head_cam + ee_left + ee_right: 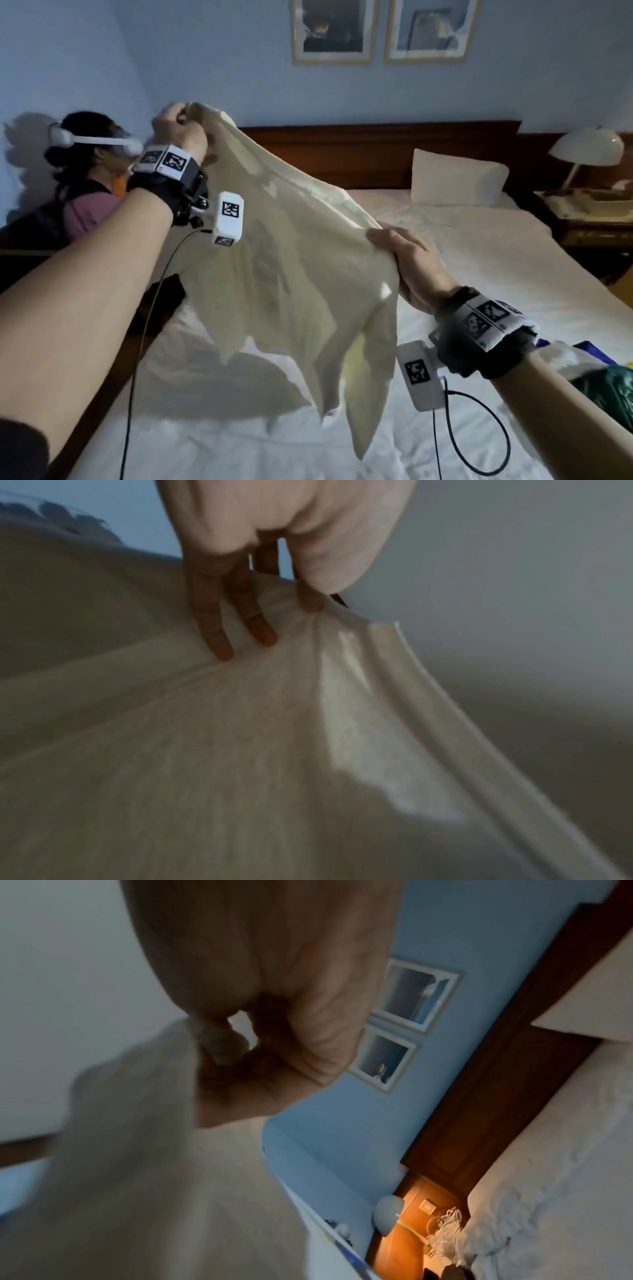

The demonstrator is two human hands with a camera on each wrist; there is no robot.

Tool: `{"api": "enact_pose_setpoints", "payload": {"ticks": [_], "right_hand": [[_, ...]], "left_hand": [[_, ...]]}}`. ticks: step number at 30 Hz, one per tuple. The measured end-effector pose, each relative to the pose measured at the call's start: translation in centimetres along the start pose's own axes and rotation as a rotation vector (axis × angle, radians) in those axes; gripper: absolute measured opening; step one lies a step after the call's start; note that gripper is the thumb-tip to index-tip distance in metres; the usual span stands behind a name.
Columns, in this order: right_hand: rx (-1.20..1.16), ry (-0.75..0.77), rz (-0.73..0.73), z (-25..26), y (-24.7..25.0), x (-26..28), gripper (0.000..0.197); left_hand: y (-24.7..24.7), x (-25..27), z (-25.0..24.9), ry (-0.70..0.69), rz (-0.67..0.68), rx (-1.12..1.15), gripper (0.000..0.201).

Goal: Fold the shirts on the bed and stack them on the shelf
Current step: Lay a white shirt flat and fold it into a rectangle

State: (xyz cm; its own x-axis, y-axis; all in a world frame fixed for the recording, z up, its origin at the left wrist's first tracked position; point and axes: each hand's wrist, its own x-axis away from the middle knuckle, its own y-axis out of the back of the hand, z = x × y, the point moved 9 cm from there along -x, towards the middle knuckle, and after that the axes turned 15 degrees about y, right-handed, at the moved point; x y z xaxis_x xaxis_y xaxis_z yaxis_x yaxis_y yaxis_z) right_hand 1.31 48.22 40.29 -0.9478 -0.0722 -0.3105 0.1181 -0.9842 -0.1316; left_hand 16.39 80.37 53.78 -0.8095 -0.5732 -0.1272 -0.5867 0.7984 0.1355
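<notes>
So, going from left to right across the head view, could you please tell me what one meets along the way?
Second person with a headset → left hand → cream shirt → right hand → pillow → lamp.

Cream shirt (143, 1164) motion-blurred in both wrist views, its print illegible; right hand (407, 263) fingertips hidden behind fabric.
</notes>
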Motion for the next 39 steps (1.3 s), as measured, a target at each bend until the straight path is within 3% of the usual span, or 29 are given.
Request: {"api": "enact_pose_setpoints", "payload": {"ticks": [3,8,15,21,28,36,39], "right_hand": [[-0.113,-0.044,-0.103,-1.8,1.2,1.2,0.030],[-0.094,-0.207,-0.358,-8.4,7.0,6.4,0.025],[0.216,-0.422,-0.603,-22.1,20.5,17.3,0.027],[0.571,-0.546,-0.708,-35.4,33.0,25.6,0.029],[0.758,-0.731,-0.726,-46.0,41.9,32.4,0.030],[0.809,-0.836,-0.751,-48.4,47.0,35.8,0.034],[0.840,-0.875,-0.724,-48.4,47.9,36.3,0.014]], "left_hand": [[-4.7,0.7,-1.1,-0.081,0.044,-0.021,0.026],[-18.5,7.1,3.8,-0.173,0.351,-0.165,0.025],[-37.5,18.0,23.5,-0.049,0.577,-0.334,0.022],[-50.5,27.3,41.5,0.039,0.712,-0.419,0.020],[-59.0,35.7,53.4,0.061,0.797,-0.516,0.021],[-65.3,41.1,57.2,0.018,0.897,-0.583,0.021],[-66.0,43.3,58.0,0.098,1.053,-0.582,0.027]]}}
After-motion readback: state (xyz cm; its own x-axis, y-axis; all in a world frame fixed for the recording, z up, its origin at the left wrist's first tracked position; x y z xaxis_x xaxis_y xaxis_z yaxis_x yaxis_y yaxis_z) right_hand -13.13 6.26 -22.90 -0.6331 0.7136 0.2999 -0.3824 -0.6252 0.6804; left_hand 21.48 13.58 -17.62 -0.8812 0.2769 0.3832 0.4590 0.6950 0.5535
